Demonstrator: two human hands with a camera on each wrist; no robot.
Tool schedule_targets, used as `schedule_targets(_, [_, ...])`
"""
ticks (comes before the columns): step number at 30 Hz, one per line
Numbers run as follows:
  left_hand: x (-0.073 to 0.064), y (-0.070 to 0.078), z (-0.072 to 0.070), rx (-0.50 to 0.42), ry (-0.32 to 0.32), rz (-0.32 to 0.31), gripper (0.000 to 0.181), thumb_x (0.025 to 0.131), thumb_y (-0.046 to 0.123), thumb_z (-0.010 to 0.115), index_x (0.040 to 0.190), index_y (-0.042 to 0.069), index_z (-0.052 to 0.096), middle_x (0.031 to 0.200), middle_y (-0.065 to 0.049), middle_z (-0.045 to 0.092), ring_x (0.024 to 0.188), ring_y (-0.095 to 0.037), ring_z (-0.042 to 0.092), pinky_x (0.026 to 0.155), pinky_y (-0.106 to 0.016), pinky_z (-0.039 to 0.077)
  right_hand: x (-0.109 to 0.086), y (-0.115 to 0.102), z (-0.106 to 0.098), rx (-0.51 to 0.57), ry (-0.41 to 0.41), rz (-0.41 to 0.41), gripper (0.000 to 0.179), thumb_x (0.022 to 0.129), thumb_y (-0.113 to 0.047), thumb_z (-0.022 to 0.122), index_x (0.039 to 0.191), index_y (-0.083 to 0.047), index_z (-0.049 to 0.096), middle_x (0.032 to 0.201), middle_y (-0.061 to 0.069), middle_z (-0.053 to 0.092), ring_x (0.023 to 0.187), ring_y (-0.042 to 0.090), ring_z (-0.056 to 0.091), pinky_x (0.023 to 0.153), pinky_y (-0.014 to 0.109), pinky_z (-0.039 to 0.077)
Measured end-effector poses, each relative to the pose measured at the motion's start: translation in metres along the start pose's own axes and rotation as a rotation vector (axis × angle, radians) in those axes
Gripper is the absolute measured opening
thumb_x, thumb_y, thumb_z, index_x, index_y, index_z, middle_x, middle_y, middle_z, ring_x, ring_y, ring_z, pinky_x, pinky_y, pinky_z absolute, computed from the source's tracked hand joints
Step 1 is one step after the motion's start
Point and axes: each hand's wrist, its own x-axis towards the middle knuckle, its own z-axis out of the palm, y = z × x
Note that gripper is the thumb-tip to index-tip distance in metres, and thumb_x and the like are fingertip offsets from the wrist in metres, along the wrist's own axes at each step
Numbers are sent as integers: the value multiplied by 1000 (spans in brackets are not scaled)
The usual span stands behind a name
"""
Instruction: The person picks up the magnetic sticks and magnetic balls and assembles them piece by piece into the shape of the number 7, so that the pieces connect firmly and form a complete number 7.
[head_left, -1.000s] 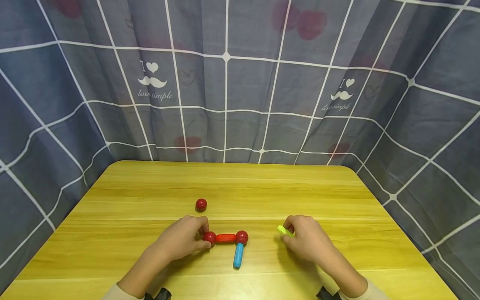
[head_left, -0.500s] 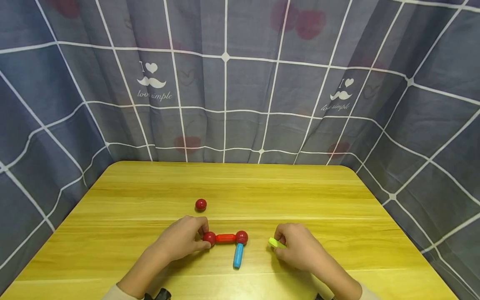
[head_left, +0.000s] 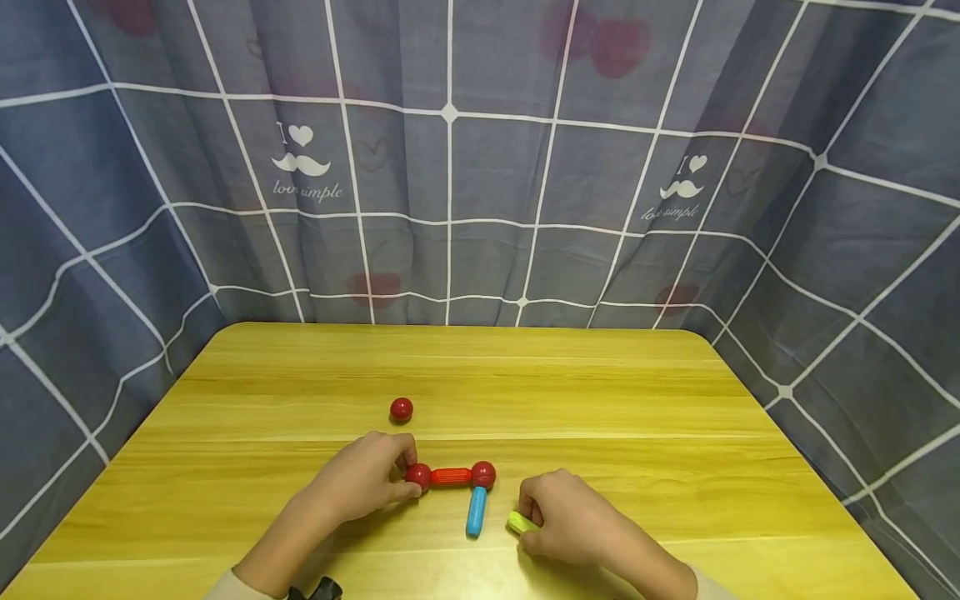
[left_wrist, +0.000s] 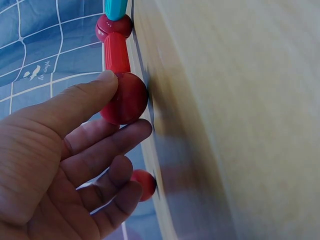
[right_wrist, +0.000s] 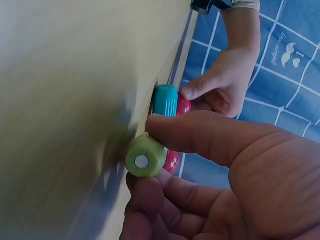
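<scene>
My left hand (head_left: 358, 479) pinches a red ball (left_wrist: 127, 100) between thumb and fingers. A red rod (head_left: 452, 477) joins that ball to a second red ball (head_left: 483, 475). From the second ball a blue rod (head_left: 476, 512) points toward the front of the table. To its right, my right hand (head_left: 570, 518) pinches a yellow-green rod (head_left: 521, 523), apart from the joined pieces. One end of this rod, with a round silver spot in its middle, faces the right wrist camera. Behind the left hand lies a loose red ball (head_left: 402, 409).
The wooden table (head_left: 637, 383) carries all the pieces. A grey-blue curtain (head_left: 495, 167) with white grid lines hangs along the table's back and sides. A black strap piece (head_left: 324, 588) shows at the left wrist.
My right hand has moved left and toward the front with the yellow-green rod, nearing the blue rod. The left hand and the joined pieces stay where they were.
</scene>
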Motion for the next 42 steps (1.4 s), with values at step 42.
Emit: schedule_targets(42, [-1,2,0,-1,16,11,25,76,27,85,84,18,62,77,11,63,68,-8,56,63,-27,47,15,-35,34,-21,3,-43,53,81,-46,76,44,-23,45,39,-20,29,34,-6,21,34,14,16])
